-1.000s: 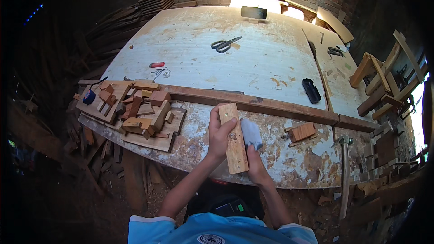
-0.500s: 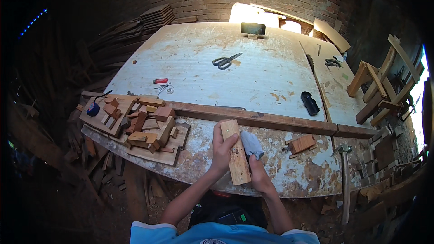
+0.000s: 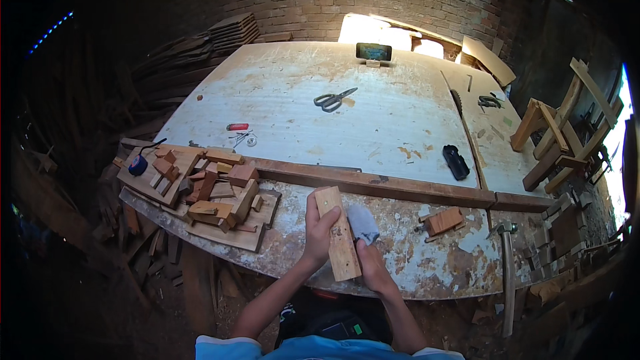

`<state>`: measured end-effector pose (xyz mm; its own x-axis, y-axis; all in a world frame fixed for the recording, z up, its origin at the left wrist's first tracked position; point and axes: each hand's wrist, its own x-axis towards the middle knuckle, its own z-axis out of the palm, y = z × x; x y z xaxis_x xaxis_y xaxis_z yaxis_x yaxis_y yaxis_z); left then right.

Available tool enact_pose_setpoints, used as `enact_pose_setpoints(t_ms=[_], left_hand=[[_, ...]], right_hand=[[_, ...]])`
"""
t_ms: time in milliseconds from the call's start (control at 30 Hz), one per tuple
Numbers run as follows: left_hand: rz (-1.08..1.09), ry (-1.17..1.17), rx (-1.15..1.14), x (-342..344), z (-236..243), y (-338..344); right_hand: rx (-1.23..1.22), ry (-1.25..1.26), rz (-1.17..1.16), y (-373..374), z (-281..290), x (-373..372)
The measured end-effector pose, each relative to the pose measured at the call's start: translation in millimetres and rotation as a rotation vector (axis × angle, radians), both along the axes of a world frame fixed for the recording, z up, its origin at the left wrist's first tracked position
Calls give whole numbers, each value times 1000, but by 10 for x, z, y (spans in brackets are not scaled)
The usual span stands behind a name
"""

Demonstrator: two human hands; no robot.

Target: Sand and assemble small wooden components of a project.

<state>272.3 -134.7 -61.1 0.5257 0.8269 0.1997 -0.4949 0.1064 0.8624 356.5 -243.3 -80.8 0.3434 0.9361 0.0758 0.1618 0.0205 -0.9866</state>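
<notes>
My left hand [image 3: 318, 233] is closed round a pale, narrow wooden block [image 3: 343, 247], thumb on its face, holding it upright at a tilt over the front of the worktable. My right hand [image 3: 371, 260], beside the block's right side, grips a pale grey sheet or pad [image 3: 362, 222] by its lower end; I cannot make out its material. To the left, a pile of cut wood pieces [image 3: 221, 205] lies on boards. Right of my hands lie a small reddish wooden tool or block [image 3: 443, 222] and a hammer [image 3: 508, 267] near the table's right front.
A long timber rail [image 3: 367, 180] crosses the worktable [image 3: 307, 120]. Beyond it lie scissors [image 3: 333, 102], a red object [image 3: 237, 127], a black case [image 3: 455, 161] and a propped phone [image 3: 373, 51]. A blue tape roll [image 3: 138, 165] is left; a wooden frame [image 3: 553, 133] stands right.
The view has tilted, so the table and everything on it sit lower in the picture. Both hands, still holding the block and grey sheet, have shifted slightly left.
</notes>
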Motion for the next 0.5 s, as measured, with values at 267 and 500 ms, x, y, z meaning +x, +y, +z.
enact_pose_setpoints(t_ms=[267, 500], left_hand=[[85, 2, 17, 44, 16, -55], [96, -83, -83, -39, -56, -32]], right_hand=[[-57, 98, -4, -52, -30, 50], [125, -16, -24, -68, -26, 48]])
